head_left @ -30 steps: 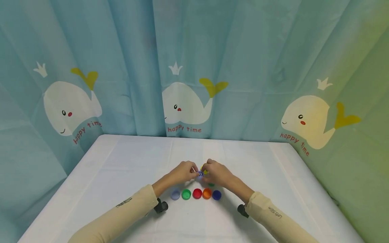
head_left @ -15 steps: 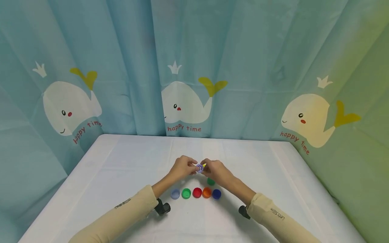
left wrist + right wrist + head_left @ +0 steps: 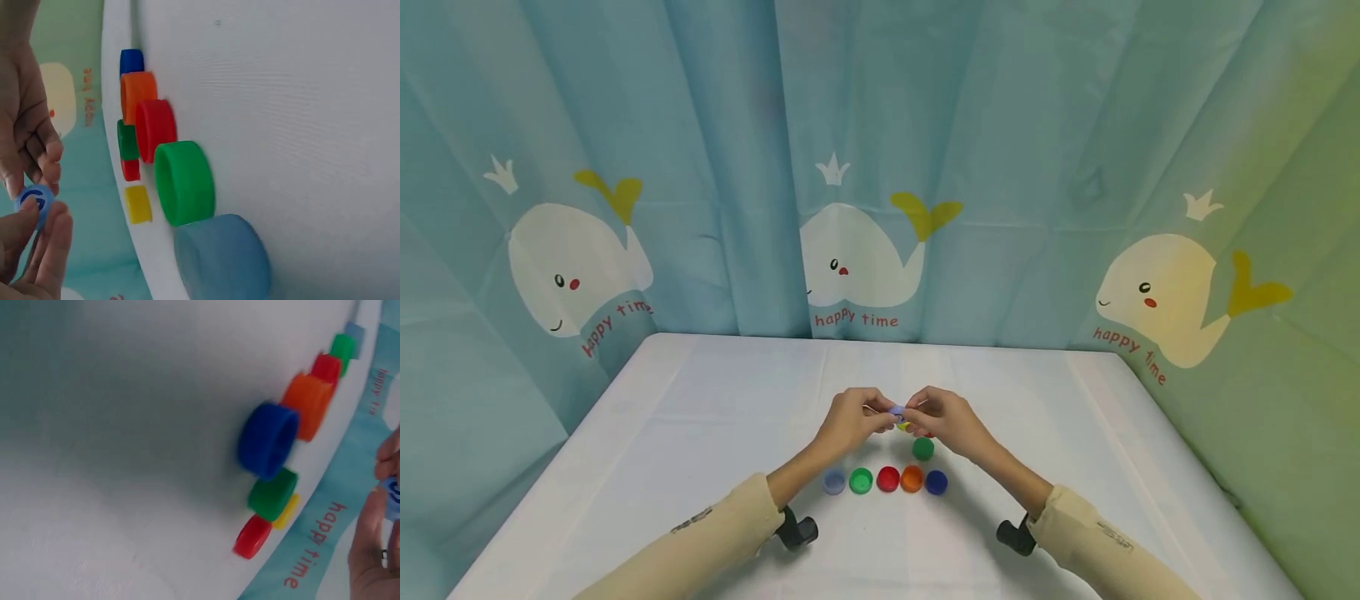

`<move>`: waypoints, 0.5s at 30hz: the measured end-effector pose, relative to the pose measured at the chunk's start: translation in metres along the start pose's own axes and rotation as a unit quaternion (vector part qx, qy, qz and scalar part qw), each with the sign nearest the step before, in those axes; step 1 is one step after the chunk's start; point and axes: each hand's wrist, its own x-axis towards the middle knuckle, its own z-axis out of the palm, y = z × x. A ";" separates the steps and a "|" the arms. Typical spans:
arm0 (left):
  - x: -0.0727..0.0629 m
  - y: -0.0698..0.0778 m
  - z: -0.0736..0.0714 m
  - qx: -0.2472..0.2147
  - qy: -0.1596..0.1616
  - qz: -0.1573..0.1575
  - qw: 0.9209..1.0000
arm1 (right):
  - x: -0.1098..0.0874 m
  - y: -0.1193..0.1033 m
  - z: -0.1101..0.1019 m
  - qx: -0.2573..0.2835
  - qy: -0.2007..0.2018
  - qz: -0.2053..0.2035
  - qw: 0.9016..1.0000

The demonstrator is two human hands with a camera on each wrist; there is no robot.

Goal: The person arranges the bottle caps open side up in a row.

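A small light-blue bottle cap (image 3: 897, 411) with a dark curved mark on its face is held above the middle of the table. My left hand (image 3: 850, 421) pinches it between thumb and fingers, plain in the left wrist view, where the cap (image 3: 36, 203) shows its mark. From the other side, my right hand (image 3: 951, 421) pinches its edge with thumb and fingertips. Below the hands lie a green cap (image 3: 923, 449), a yellow cap (image 3: 138, 204) and a red cap (image 3: 252, 537); in the head view the right hand partly covers the yellow and red ones.
Nearer me stands a row of open, cup-like caps: light blue (image 3: 834, 482), green (image 3: 861, 480), red (image 3: 888, 479), orange (image 3: 912, 478) and dark blue (image 3: 936, 482). A white cloth covers the table (image 3: 715, 417). A whale-print curtain (image 3: 1000, 167) hangs behind it.
Both hands have raised the light-blue cap from near the tabletop. Its marked face, turned up toward the head view half a second ago, is now tilted. The green cap beneath has come into fuller view.
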 end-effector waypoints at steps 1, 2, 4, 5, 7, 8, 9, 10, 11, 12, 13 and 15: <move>-0.001 0.001 0.000 0.001 0.004 0.009 1.000 | -0.001 0.000 -0.001 0.022 -0.004 0.014 1.000; -0.003 0.001 0.001 0.003 0.009 0.021 1.000 | -0.002 -0.001 -0.001 0.042 -0.009 0.025 0.999; -0.004 0.000 0.002 0.011 0.017 0.043 0.999 | -0.004 -0.002 -0.002 0.086 -0.018 0.044 0.995; -0.005 0.000 0.003 0.012 0.021 0.052 0.998 | -0.005 -0.002 -0.003 0.103 -0.022 0.051 0.993; -0.007 0.000 0.005 0.014 0.032 0.069 0.997 | -0.006 -0.003 -0.004 0.124 -0.028 0.062 0.990; -0.007 0.000 0.005 0.012 0.036 0.077 0.996 | -0.007 -0.004 -0.005 0.126 -0.030 0.063 0.990; -0.008 -0.001 0.006 0.007 0.039 0.084 0.996 | -0.007 -0.005 -0.006 0.123 -0.033 0.063 0.990; -0.009 -0.001 0.007 0.001 0.041 0.093 0.995 | -0.008 -0.006 -0.007 0.111 -0.035 0.058 0.991; -0.010 -0.001 0.008 -0.006 0.041 0.100 0.994 | -0.009 -0.008 -0.009 0.097 -0.037 0.051 0.993; -0.010 -0.001 0.009 -0.013 0.041 0.107 0.993 | -0.011 -0.009 -0.011 0.081 -0.038 0.043 0.995; -0.011 -0.001 0.009 -0.022 0.039 0.115 0.992 | -0.012 -0.010 -0.013 0.065 -0.040 0.035 0.997; -0.011 -0.001 0.010 -0.041 0.033 0.127 0.991 | -0.015 -0.012 -0.016 0.032 -0.042 0.017 0.998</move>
